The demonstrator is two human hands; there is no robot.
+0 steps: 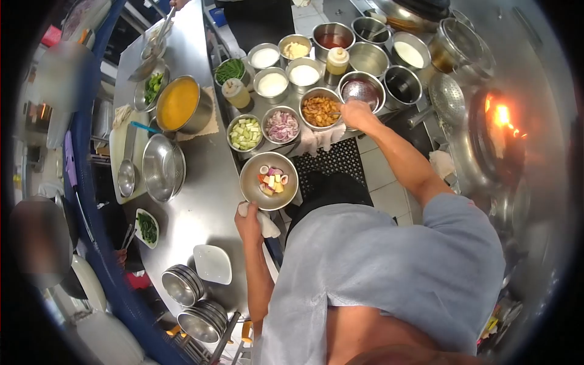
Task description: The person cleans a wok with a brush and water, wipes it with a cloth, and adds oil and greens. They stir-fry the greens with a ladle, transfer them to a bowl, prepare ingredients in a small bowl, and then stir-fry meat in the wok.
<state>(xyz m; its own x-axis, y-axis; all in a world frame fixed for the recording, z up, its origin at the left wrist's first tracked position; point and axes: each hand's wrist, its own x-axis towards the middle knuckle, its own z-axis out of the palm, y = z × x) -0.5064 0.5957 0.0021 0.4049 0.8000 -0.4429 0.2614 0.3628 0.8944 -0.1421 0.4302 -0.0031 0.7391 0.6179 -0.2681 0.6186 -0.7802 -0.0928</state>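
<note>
- Left hand (248, 222) is at the tabletop (207, 182) edge, grip closed round a white cloth (268, 226) and, through it, the near rim of a steel bowl (268, 180).
- Steel bowl sits level just past the tabletop edge and holds mixed chopped pieces: red, yellow, white, some rings.
- Right hand (357, 114) is stretched forward over the bowl of orange-brown pieces (319, 111), touching its right rim.
- Right grip: fingers curled and narrow, maybe pinching a small spoon; too blurred to tell.
- Just left of that bowl is a bowl of sliced red onion (281, 126), then a bowl of pale green cubes (245, 133).
- Behind them are rows of steel tubs with white, yellow and red contents, plus a squeeze bottle (236, 92).
- Far left on the tabletop is a pot of orange sauce (178, 103), with an empty steel bowl (163, 168) near it.
- Stacked small bowls (182, 285) and a white dish (213, 263) are near the person's left elbow.
- An open flame (502, 114) burns at the right by a wok.
</note>
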